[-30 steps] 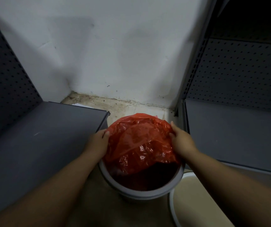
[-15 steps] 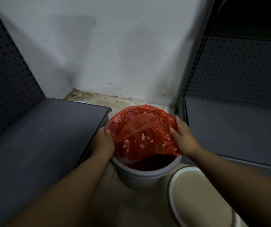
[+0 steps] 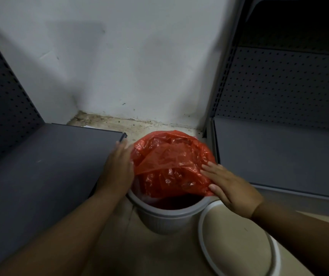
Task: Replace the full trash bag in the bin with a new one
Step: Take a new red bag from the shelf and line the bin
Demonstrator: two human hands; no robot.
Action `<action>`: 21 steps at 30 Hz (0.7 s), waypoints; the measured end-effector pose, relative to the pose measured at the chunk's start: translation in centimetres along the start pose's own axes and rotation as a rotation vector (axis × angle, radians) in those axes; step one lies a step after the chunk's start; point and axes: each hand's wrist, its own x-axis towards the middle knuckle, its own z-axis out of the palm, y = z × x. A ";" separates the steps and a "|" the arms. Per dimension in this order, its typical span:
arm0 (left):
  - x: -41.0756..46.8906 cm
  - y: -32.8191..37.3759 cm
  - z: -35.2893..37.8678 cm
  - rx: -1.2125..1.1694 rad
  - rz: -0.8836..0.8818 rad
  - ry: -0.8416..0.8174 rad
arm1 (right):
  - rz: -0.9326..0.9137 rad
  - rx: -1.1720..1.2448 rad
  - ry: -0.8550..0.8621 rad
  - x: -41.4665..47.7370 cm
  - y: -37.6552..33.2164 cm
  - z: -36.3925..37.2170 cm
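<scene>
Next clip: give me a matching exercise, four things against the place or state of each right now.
Things:
1 red bag
2 bin
3 left hand
4 right hand

Places or states:
A grey, with a ribbed wall, under the bag
B fingers straight, flat on the bag's right edge
C bunched over the bin's mouth
D against the bag's left side

Pairs: 1-C, 2-A, 3-D, 4-B

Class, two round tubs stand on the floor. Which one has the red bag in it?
The grey ribbed bin nearer the wall holds the red bag; the white-rimmed tub at bottom right shows none.
</scene>
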 end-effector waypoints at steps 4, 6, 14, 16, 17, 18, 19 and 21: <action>-0.2 1.9 -1.1 0.239 0.309 -0.375 | -0.100 -0.025 0.152 -0.3 -1.0 0.4; 0.0 2.8 -0.8 0.328 0.292 -0.494 | -0.150 -0.011 0.240 0.0 -1.4 0.5; -0.7 2.3 -1.5 0.137 0.275 -0.269 | -0.345 -0.128 0.325 -0.3 -1.2 -0.5; -1.6 1.9 -2.4 0.136 0.367 -0.249 | -0.410 -0.217 0.331 -0.8 -0.8 -0.6; -2.1 1.7 -2.9 0.136 0.452 -0.208 | -0.440 -0.258 0.333 -1.0 -0.7 -0.6; -2.5 1.3 -3.2 0.166 0.561 -0.172 | -0.466 -0.295 0.332 -1.2 -0.6 -0.6; -2.9 1.0 -3.4 0.201 0.659 -0.158 | -0.483 -0.329 0.323 -1.4 -0.6 -0.6; -3.8 0.0 -3.5 0.249 0.771 -0.142 | -0.491 -0.369 0.298 -1.7 -0.7 -0.6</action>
